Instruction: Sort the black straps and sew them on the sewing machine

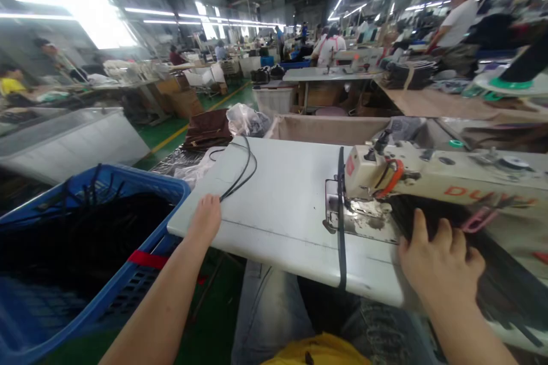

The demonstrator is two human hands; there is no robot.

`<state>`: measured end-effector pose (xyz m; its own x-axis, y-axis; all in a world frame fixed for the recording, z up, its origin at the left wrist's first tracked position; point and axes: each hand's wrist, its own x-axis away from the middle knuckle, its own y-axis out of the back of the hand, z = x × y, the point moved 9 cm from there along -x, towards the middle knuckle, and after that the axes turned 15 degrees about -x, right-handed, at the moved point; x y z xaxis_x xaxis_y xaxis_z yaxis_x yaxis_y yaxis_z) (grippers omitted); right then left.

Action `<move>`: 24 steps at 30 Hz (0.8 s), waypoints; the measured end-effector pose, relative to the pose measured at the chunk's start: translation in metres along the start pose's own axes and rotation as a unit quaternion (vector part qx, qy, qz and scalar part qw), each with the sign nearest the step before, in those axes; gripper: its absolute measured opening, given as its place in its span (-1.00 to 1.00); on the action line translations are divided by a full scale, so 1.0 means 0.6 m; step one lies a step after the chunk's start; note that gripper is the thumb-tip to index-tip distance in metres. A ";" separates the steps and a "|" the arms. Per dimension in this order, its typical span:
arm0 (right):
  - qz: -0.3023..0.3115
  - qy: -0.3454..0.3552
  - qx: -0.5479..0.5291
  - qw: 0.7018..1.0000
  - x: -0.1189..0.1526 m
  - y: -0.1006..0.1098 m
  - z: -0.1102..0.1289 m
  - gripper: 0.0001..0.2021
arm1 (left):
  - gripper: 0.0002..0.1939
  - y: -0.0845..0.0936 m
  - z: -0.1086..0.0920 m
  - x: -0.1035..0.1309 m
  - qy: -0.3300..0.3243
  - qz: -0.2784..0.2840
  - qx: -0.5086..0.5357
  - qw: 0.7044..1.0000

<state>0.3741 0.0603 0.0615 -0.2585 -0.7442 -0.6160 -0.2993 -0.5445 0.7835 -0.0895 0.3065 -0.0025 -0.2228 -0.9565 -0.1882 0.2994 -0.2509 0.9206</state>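
Observation:
My left hand (208, 219) is closed around looped thin black cords (242, 181) at the left end of the white sewing table (282, 194). My right hand (440, 256) has its fingers spread over dark strips of material (505, 279), right of the needle area. The sewing machine (428, 174) stands just beyond that hand. A single black strap (341, 222) lies across the table beside the needle plate and hangs over the front edge.
A blue plastic basket (180, 194) full of black straps stands at the left, with a red band on its rim. Behind the table are a fabric-lined bin (334, 128) and brown bags (209, 128). Other people work further back.

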 end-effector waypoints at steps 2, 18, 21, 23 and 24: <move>-0.004 0.005 -0.016 1.000 0.001 0.010 0.011 -0.33 | -0.74 -0.001 0.035 0.017 0.058 -0.003 0.073 0.996; -0.008 0.161 -0.190 0.968 0.009 0.063 0.141 -0.68 | -0.54 0.285 0.157 0.218 0.091 -0.208 0.784 0.578; -0.019 0.189 -0.218 0.957 0.022 0.068 0.161 -0.72 | -0.59 0.240 0.158 0.169 0.171 -0.234 0.749 0.595; -0.022 0.208 -0.241 0.948 0.032 0.072 0.170 -0.74 | -0.62 0.193 0.157 0.118 0.206 -0.256 0.714 0.618; -0.022 0.218 -0.252 0.943 0.037 0.074 0.172 -0.74 | -0.52 0.169 0.159 0.089 0.220 -0.266 0.680 0.646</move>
<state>0.2605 0.0596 0.0739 0.1783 -0.7453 -0.6424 0.2012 -0.6114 0.7653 -0.1595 0.2438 0.1136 0.4173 -0.8131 -0.4059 -0.8708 -0.4855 0.0771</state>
